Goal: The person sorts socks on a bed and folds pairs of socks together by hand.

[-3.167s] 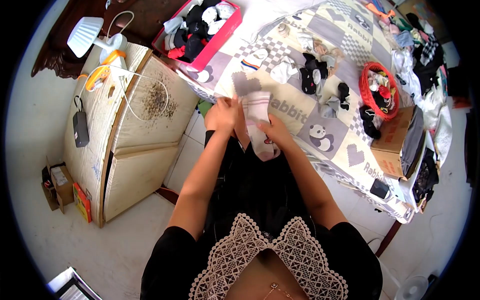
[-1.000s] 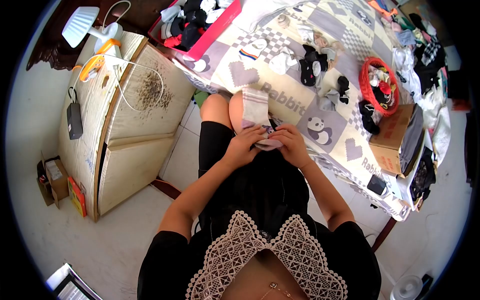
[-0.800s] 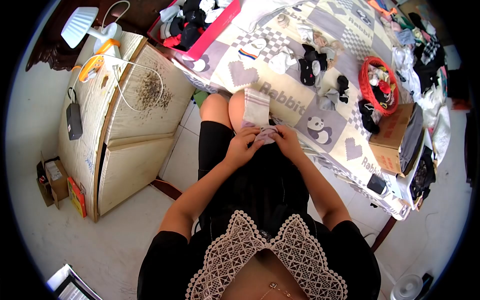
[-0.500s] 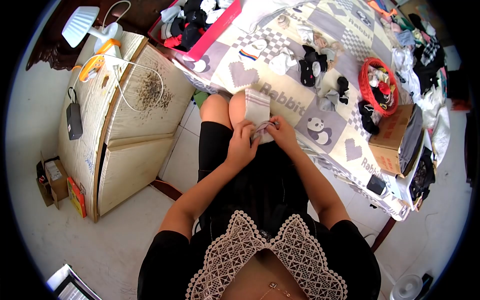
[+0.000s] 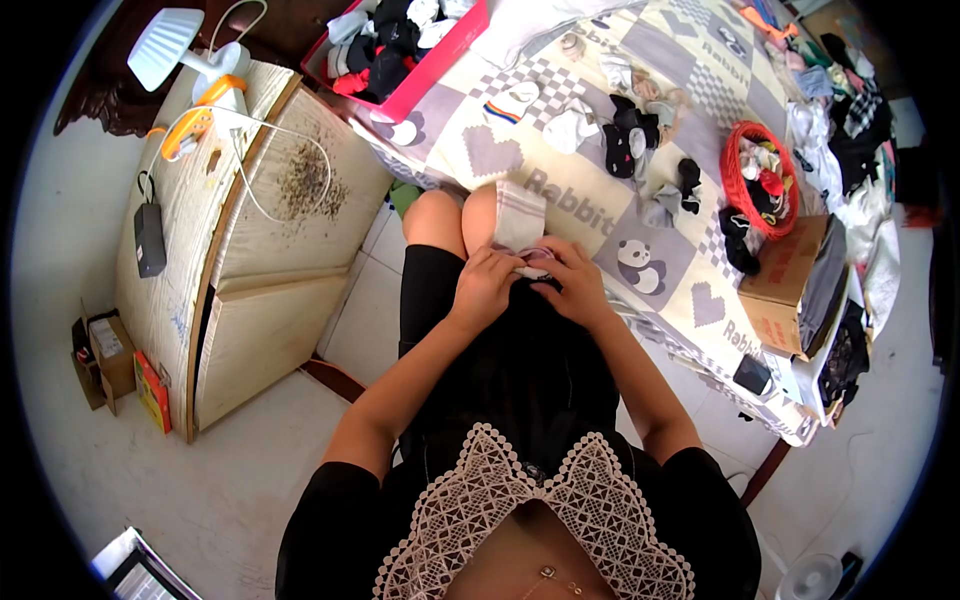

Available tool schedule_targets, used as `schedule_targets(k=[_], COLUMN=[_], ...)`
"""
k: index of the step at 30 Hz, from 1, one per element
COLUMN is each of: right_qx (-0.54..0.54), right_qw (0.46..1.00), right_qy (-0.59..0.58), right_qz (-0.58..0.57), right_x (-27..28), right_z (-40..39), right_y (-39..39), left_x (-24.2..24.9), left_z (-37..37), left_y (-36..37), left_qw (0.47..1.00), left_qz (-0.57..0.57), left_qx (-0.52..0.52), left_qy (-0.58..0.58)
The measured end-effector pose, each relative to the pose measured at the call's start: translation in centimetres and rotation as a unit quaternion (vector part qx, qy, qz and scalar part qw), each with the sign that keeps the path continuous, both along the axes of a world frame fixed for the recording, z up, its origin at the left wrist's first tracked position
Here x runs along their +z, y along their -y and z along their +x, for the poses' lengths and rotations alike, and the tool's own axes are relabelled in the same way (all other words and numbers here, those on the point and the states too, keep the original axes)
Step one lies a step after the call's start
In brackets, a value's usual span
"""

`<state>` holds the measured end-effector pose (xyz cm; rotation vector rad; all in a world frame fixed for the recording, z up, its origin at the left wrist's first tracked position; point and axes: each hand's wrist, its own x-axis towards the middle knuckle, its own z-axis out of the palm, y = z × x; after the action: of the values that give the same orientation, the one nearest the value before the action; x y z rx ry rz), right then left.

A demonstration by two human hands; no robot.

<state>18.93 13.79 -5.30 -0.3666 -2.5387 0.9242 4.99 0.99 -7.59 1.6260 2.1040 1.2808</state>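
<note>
A white sock with pinkish stripes (image 5: 520, 215) lies over my thigh, its near end bunched and rolled. My left hand (image 5: 487, 285) pinches the bunched end from the left. From the right, my right hand (image 5: 568, 278) grips the same roll, thumb below and fingers above. The fingers partly hide the rolled part. Beyond my knees on the bed are a white sock with rainbow stripes (image 5: 511, 103), a white sock (image 5: 571, 126) and black socks (image 5: 622, 140).
A pink box (image 5: 435, 70) of socks stands at the bed's far left. A red basket (image 5: 728, 175), a cardboard box (image 5: 775, 285), a phone (image 5: 752, 374) and piled clothes (image 5: 850, 130) lie at the right. A wooden cabinet (image 5: 290, 270) with a lamp (image 5: 168, 42) stands left.
My right hand has turned over the sock's near end, its fingers now wrapped further round. The bunched end is rolled tighter and shorter. The view has shifted slightly.
</note>
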Motion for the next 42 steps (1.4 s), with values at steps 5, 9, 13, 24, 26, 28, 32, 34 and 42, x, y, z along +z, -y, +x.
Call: schedule_targets(k=[5,9,13,24,26,28,32,34,42], right_qx=[-0.077,-0.125,-0.14,-0.091,-0.083,-0.075,-0.106,-0.123,-0.152], right_qw=[0.97,0.898,0.888,0.984,0.988,0.991,0.96,0.943,0.942], right_qy=[0.014,0.048,0.056,-0.094,-0.067,-0.044,-0.001,0.008,-0.006], right_qz=[-0.23,-0.42,-0.434,-0.118,-0.109,-0.097,-0.26,-0.31,-0.298], right_x=[-4.4,-5.4,-5.7,-3.9,-3.8,-4.1,-5.0,-5.8,-6.4], right_z=[-0.2,-1.2,-1.9,-1.9,-1.7,-1.7,-2.3,-2.6,-4.0], right_y=[-0.5,-1.1,-2.0,0.7,0.5,0.3,-0.2,-0.6,-0.7], left_x=[0.2,0.4,0.9,0.3,0.1,0.6,1.8,2.6,-0.3], left_z=[0.0,0.6,0.5,-2.2,-2.3,-2.5,-2.7,-2.3,-1.9], left_y=[-0.9,-1.9,-1.5,-2.0,-1.8,-2.1,-3.2,-3.3,-2.7], left_qw=[0.992,0.952,0.997,0.995,0.992,0.969,0.937,0.946,0.985], left_qz=[-0.088,-0.171,-0.069,-0.097,-0.123,-0.211,-0.31,-0.263,-0.106], left_qx=[0.047,0.145,0.027,-0.005,-0.009,0.013,0.071,0.085,0.067], left_qy=[0.083,0.21,0.025,0.0,0.029,0.127,0.141,0.17,0.115])
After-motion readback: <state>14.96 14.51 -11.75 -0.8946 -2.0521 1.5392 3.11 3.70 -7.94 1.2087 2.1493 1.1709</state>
